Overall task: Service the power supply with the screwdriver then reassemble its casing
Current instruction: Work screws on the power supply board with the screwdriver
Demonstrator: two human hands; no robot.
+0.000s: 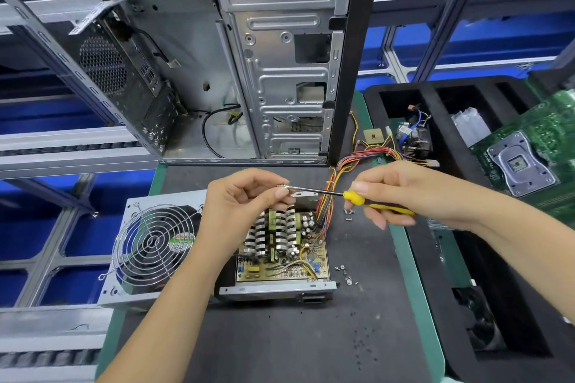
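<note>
The opened power supply (pixel 281 261) lies on the dark mat, its circuit board with coils and capacitors bare. Its cover with the wire-guarded fan (pixel 152 247) lies to the left. My right hand (pixel 401 193) grips the yellow-handled screwdriver (pixel 354 197), whose shaft points left above the board. My left hand (pixel 245 199) pinches a small screw at the shaft's tip. A coloured wire bundle (pixel 329 196) runs from the board toward the back right. Loose screws (pixel 347 275) lie right of the board, and a few more screws (pixel 349 214) sit under the screwdriver handle.
An open computer case (pixel 236 56) stands behind the work mat (pixel 280 336). A black foam tray (pixel 435 109) at the right holds a cooler with wires and other parts. A green motherboard (pixel 535 152) lies at the far right. Metal racks with blue bins surround the bench.
</note>
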